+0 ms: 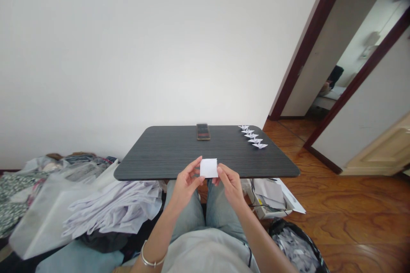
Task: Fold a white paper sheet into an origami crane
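Note:
A small white square of paper (pixel 209 167) is held up over the near edge of a dark wood-grain table (pixel 166 153). My left hand (pixel 186 181) pinches its left edge with thumb and fingers. My right hand (pixel 229 182) pinches its right edge the same way. Both hands hover above my lap, just in front of the table edge. Several folded white paper cranes (pixel 253 136) lie in a row at the table's far right. A phone (pixel 203 132) lies flat at the far middle of the table.
A heap of white bags and clothes (pixel 96 204) lies on the floor to my left. A box with papers (pixel 272 198) and a dark bin (pixel 296 243) stand on the right. A doorway (pixel 339 76) opens at right over the wooden floor.

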Demonstrator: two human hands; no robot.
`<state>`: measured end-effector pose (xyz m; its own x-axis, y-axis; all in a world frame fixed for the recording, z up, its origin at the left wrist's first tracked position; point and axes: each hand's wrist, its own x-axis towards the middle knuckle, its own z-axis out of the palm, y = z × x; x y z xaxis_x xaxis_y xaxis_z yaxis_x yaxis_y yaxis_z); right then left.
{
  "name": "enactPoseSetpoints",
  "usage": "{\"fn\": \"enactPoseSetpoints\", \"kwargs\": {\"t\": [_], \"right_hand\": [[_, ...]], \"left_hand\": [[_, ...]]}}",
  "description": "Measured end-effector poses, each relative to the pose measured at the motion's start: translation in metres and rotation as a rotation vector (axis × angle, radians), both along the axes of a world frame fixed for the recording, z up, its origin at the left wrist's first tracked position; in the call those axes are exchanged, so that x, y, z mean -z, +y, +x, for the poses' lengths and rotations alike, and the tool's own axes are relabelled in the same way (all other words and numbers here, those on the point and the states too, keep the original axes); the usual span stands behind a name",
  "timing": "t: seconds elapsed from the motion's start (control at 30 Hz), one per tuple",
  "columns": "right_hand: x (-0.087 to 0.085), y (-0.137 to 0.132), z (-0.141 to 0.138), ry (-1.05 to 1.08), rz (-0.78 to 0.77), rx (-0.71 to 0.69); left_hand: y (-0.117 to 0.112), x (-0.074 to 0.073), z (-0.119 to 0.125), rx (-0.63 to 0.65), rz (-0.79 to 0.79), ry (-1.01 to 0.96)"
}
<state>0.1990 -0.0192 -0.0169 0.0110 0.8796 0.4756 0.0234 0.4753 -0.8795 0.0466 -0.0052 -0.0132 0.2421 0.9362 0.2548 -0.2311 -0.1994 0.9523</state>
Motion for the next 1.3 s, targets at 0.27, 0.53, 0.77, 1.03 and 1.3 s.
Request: {"fn": "enactPoseSetpoints", "kwargs": {"t": [0.27, 0.53, 0.77, 1.03, 1.3], "right_hand": [[0.002, 0.001, -0.001, 0.055, -0.029, -0.054], [0.008, 0.005, 0.0, 0.028, 0.019, -0.01], [0.012, 0.009, 0.002, 0.001, 0.085, 0.058], [0.007, 0.006, -0.002, 0.181, -0.112, -0.057], [0.004, 0.007, -0.002, 0.211, -0.172, -0.084]], "left_hand": [[0.001, 0.002, 0.0, -0.012, -0.019, 0.0], [0.0, 0.003, 0.001, 0.015, -0.025, 0.032], [0.0, 0.003, 0.002, 0.005, -0.023, 0.036], [-0.001, 0.003, 0.001, 0.031, -0.001, 0.043], [-0.002, 0.002, 0.001, 0.059, 0.083, 0.101]]}}
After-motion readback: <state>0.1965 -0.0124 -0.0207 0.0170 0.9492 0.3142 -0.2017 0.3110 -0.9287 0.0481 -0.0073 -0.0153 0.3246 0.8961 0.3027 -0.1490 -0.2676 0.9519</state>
